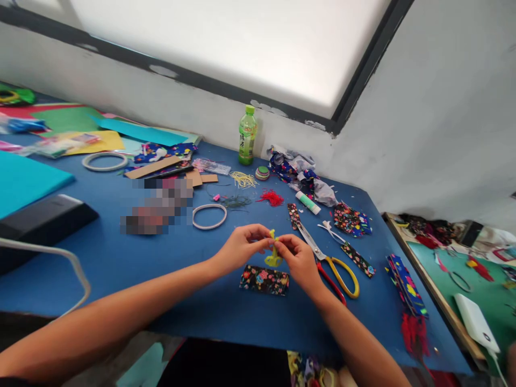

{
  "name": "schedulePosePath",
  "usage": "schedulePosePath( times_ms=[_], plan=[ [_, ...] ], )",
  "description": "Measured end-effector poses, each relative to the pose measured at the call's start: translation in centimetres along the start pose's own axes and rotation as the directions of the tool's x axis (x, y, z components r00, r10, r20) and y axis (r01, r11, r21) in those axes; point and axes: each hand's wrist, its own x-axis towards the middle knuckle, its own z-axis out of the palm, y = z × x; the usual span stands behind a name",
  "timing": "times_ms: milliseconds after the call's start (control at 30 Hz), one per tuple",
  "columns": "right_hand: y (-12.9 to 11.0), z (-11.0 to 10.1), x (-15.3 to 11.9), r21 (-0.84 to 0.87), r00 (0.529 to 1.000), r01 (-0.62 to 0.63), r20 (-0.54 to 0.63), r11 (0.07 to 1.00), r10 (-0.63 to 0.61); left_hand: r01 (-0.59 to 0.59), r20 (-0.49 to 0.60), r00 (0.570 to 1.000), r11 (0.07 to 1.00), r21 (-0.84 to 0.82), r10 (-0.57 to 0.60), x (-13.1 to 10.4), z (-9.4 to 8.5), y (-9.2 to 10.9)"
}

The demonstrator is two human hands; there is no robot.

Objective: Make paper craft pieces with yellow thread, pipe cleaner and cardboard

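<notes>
My left hand [242, 247] and my right hand [298, 260] meet over the blue table [121, 258], both pinching a small bundle of yellow thread [273, 252] between fingertips. The bundle hangs down in a loop between them. Just below the hands lies a folded piece of dark floral fabric [265, 280]. Scissors with red and yellow handles [334, 266] lie just right of my right hand.
A white ring [209, 216], red thread [271, 198], a glue stick [308, 202], floral fabric scraps [351, 219] and a green bottle [247, 135] sit behind the hands. Coloured paper sheets [68, 121] lie far left, a black box [44, 220] at left, folded fabric [405, 282] at right.
</notes>
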Motion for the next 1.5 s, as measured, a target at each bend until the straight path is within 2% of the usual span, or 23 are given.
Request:
schedulePosePath(
  times_ms=[200, 333, 400, 467, 533, 667, 800, 900, 1067, 1133, 1233, 1300, 1367, 1467, 1500],
  plan=[
    [0.0, -0.2, 0.2, 0.038, 1.000, -0.024, 0.003, 0.999, 0.024, 0.042, 0.060, 0.997, 0.998, -0.041, -0.040, 0.1, -0.2, -0.1],
    [-0.6, -0.5, 0.0, -0.165, 0.995, 0.099, -0.013, 0.981, -0.102, 0.179, 0.166, 0.972, 0.982, -0.054, -0.168, 0.4, -0.4, -0.1],
    [-0.7, -0.6, -0.1, -0.245, 0.989, 0.142, -0.008, 0.959, -0.149, 0.185, 0.175, 0.969, 0.982, -0.048, -0.174, 0.4, -0.4, -0.1],
    [-0.7, -0.5, -0.2, -0.200, 0.994, 0.110, -0.003, 0.974, -0.113, 0.142, 0.151, 0.980, 0.989, -0.052, -0.132, 0.3, -0.2, 0.0],
    [-0.5, -0.3, -0.1, -0.069, 0.999, 0.030, 0.012, 0.997, -0.030, 0.075, 0.103, 0.992, 0.996, -0.043, -0.070, 0.0, -0.1, 0.1],
    [-0.3, -0.1, 0.2, 0.159, 0.993, -0.102, 0.077, 0.982, 0.091, -0.049, 0.024, 0.999, 0.996, 0.072, 0.048, -0.5, 0.0, 0.5],
    [-0.6, -0.2, 0.3, 0.180, 0.993, -0.111, 0.053, 0.977, 0.103, -0.115, 0.053, 0.993, 0.986, 0.119, 0.109, -0.4, -0.2, 0.6],
    [-1.0, -0.3, 0.1, 0.174, 0.995, -0.100, 0.033, 0.980, 0.096, -0.086, 0.084, 0.993, 0.996, 0.021, 0.084, -0.3, -0.3, 0.5],
    [-1.5, -0.5, -0.2, 0.116, 0.996, -0.083, 0.034, 0.990, 0.079, 0.002, 0.045, 0.999, 0.987, -0.159, 0.006, -0.2, -0.2, 0.5],
    [-1.7, -0.6, -0.3, 0.027, 0.998, -0.047, 0.046, 0.999, 0.046, 0.051, 0.091, 0.995, 0.986, -0.160, -0.037, 0.0, -0.3, 0.8],
    [-2.0, -0.8, -0.5, -0.206, 0.992, 0.120, 0.066, 0.971, -0.109, 0.176, 0.214, 0.965, 0.980, -0.088, -0.154, 0.4, -0.7, 1.3],
    [-2.1, -1.0, -0.6, -0.346, 0.964, 0.266, 0.115, 0.900, -0.240, 0.253, 0.275, 0.931, 0.967, -0.017, -0.238, 0.6, -1.3, 1.7],
    [-1.9, -1.0, -0.6, -0.415, 0.924, 0.382, 0.198, 0.826, -0.328, 0.309, 0.325, 0.894, 0.950, 0.052, -0.309, 0.7, -1.9, 1.8],
    [-1.5, -1.0, -0.7, -0.440, 0.866, 0.492, 0.336, 0.751, -0.371, 0.349, 0.400, 0.831, 0.922, 0.169, -0.388, 0.9, -2.8, 1.7],
    [-1.4, -0.9, -0.7, -0.442, 0.860, 0.500, 0.355, 0.744, -0.367, 0.343, 0.402, 0.827, 0.919, 0.195, -0.394, 0.9, -2.9, 1.6]
  ],
)
